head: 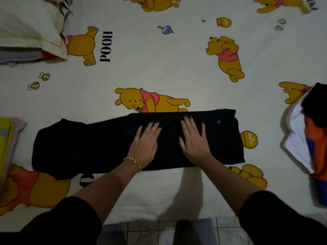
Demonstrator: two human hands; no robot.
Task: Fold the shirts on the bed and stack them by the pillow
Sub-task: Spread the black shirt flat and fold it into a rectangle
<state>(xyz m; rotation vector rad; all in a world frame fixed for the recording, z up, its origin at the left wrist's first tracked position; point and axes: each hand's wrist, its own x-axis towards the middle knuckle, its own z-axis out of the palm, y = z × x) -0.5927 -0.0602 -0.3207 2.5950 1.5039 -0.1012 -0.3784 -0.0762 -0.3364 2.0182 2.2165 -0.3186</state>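
Nearest: pale tiled floor [177,230], then the bed's near edge. Just past it, on the cream bear-print bed sheet [159,71]: black shirt folded into a long narrow strip [85,147], long axis left-right, square to the forearms. Left hand [145,141] and right hand [193,138] laid flat on its right-of-centre stretch, fingers straight and spread, gripping nothing, close but apart. More strip left of the left hand than right of the right. Judged: end-over-end fold due next, along that axis. Open sheet beyond the far edge. Near the strip's right end, loose pile of white, orange and black clothes [307,138]; at left edge, yellow and pink cloth [7,138]. Far left: cream pillow [26,25], folded grey and red garments [19,57] against its near side, well apart from the strip.
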